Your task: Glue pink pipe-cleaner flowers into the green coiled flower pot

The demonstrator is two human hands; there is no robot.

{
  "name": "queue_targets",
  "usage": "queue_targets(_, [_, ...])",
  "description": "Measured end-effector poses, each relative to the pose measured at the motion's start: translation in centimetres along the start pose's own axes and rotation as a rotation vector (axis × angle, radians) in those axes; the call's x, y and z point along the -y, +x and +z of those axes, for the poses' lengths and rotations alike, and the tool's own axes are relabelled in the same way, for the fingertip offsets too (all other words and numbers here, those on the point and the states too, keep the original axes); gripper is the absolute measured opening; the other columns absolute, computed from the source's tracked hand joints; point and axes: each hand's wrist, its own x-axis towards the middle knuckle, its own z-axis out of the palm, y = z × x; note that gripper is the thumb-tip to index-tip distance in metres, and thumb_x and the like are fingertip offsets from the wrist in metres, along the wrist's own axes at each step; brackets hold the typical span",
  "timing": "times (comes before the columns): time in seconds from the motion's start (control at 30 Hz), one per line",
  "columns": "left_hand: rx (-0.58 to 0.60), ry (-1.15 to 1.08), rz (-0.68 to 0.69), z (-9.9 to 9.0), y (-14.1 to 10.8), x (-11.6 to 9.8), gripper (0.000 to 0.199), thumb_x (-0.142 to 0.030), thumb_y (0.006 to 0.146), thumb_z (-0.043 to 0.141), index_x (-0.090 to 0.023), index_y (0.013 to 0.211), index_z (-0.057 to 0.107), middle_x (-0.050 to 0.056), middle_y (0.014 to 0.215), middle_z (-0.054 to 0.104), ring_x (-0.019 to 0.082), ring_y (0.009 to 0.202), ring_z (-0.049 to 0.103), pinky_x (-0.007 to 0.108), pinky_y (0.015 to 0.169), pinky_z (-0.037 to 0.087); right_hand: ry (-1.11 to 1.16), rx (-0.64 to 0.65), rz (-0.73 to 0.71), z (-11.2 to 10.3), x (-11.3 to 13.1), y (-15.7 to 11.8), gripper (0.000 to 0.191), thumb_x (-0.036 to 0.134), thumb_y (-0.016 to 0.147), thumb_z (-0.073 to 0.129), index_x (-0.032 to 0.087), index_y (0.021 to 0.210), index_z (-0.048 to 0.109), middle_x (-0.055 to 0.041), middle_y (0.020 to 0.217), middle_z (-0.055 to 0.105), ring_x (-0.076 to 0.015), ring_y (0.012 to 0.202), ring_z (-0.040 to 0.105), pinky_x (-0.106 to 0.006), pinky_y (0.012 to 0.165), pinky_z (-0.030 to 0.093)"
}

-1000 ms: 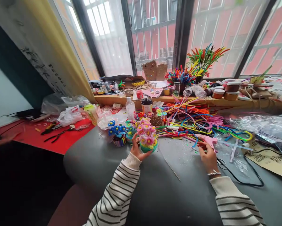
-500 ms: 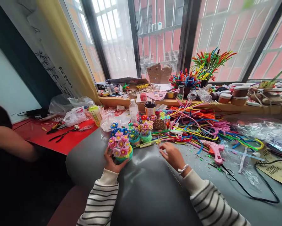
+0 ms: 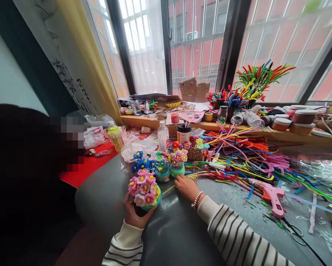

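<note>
My left hand [image 3: 136,217] curls round a small turquoise-and-yellow pot of pink fuzzy-wire flowers [image 3: 144,186], thumb at its base. To the right, my right hand [image 3: 187,187] reaches over the grey table cover, fingers pinched on one end of a thin yellow-green stick [image 3: 168,190]; its far end points toward the pink flowers. Just beyond those fingers stands a mint-green pot [image 3: 177,170] with pink and red flowers. Beside it are a teal pot [image 3: 162,174] and some blue flowers [image 3: 141,163], whose lower part is hidden behind the pink ones.
Loose pipe cleaners [image 3: 246,159] spread across the right. A pink glue gun [image 3: 275,197] and scissors [image 3: 295,233] lie nearer. A water bottle [image 3: 163,136] and a lidded cup [image 3: 184,133] stand behind the pots. Another person [image 3: 30,177] leans in at the left.
My right hand has moved left and closed on the yellow-green stick, which has turned and come nearer. The other person has leaned into view. My left hand keeps its hold.
</note>
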Motion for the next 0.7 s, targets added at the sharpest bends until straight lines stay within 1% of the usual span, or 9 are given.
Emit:
queue_targets(0.1, [0.006,-0.013,0.002,0.7,-0.1,-0.1,0.078,-0.044,0.049,0.071,-0.021,0.111,0.030,0.011,0.104,0.051,0.028,0.096,0.055,0.045,0.085,0.044,-0.029,0.016,0.051,-0.2,-1.8,-2.1,0.021,0.006,0.079,0.042,0.013,0.084,0.061,-0.0118,0.087,0.061,-0.0186,0.084,0.055,-0.027,0.066,0.046])
queue_targets(0.23, [0.074,-0.052,-0.022,2.2,-0.3,-0.7,0.080,-0.046,0.049,0.071,-0.019,0.111,0.028,0.012,0.103,0.052,0.027,0.093,0.057,0.043,0.079,0.047,-0.056,0.028,0.148,-0.9,-5.0,-5.4,0.024,0.000,0.076,0.042,0.011,0.079,0.063,-0.0139,0.087,0.062,-0.0216,0.086,0.054,-0.029,0.069,0.045])
queue_targets(0.3, [0.101,-0.058,-0.034,2.9,-0.5,-1.0,0.080,-0.047,0.049,0.070,-0.019,0.111,0.028,0.012,0.102,0.053,0.026,0.092,0.058,0.042,0.078,0.047,-0.057,0.034,0.173,-1.3,-6.4,-6.8,0.025,-0.002,0.074,0.043,0.012,0.077,0.063,-0.0133,0.089,0.062,-0.0220,0.088,0.054,-0.029,0.068,0.045])
queue_targets(0.37, [0.138,-0.067,-0.042,3.4,-0.5,-1.3,0.077,-0.048,0.051,0.069,-0.018,0.110,0.028,0.012,0.102,0.053,0.026,0.091,0.058,0.041,0.078,0.048,-0.049,0.039,0.188,-1.7,-7.2,-7.8,0.026,-0.002,0.072,0.044,0.014,0.075,0.063,-0.0107,0.085,0.064,-0.0213,0.084,0.055,-0.028,0.067,0.044])
queue_targets(0.43, [0.177,-0.076,-0.046,3.7,-0.7,-1.5,0.075,-0.048,0.052,0.068,-0.018,0.109,0.029,0.012,0.101,0.054,0.025,0.090,0.059,0.040,0.077,0.048,-0.032,0.029,0.205,-2.2,-7.5,-8.4,0.026,-0.002,0.071,0.045,0.016,0.075,0.063,-0.0088,0.081,0.064,-0.0206,0.080,0.055,-0.028,0.065,0.044])
queue_targets(0.5, [0.198,-0.071,-0.058,3.7,-0.8,-1.6,0.074,-0.048,0.052,0.067,-0.018,0.108,0.029,0.011,0.099,0.054,0.024,0.088,0.059,0.040,0.077,0.048,-0.008,-0.004,0.236,-2.8,-7.2,-8.5,0.026,-0.002,0.070,0.046,0.016,0.076,0.063,-0.0087,0.080,0.064,-0.0209,0.078,0.055,-0.028,0.064,0.043])
queue_targets(0.57, [0.194,-0.051,-0.078,3.6,-1.0,-1.6,0.074,-0.048,0.052,0.067,-0.018,0.108,0.029,0.011,0.098,0.054,0.024,0.087,0.059,0.040,0.076,0.048,0.020,-0.061,0.287,-3.4,-6.6,-8.0,0.023,0.000,0.070,0.045,0.016,0.073,0.062,-0.0100,0.079,0.063,-0.0216,0.078,0.054,-0.029,0.063,0.041])
queue_targets(0.63, [0.180,-0.032,-0.094,3.3,-1.2,-1.4,0.075,-0.049,0.052,0.067,-0.018,0.108,0.029,0.011,0.097,0.054,0.024,0.087,0.059,0.040,0.076,0.048,0.059,-0.130,0.345,-3.8,-6.0,-6.8,0.021,0.004,0.074,0.042,0.016,0.073,0.060,-0.0112,0.080,0.061,-0.0220,0.079,0.053,-0.030,0.064,0.040])
queue_targets(0.7, [0.164,-0.017,-0.108,3.2,-1.3,-1.1,0.075,-0.049,0.051,0.068,-0.018,0.107,0.029,0.011,0.097,0.053,0.025,0.088,0.059,0.040,0.077,0.048,0.121,-0.191,0.387,-3.7,-5.4,-5.1,0.019,0.010,0.078,0.040,0.016,0.080,0.058,-0.0109,0.085,0.060,-0.0216,0.084,0.052,-0.030,0.070,0.039])
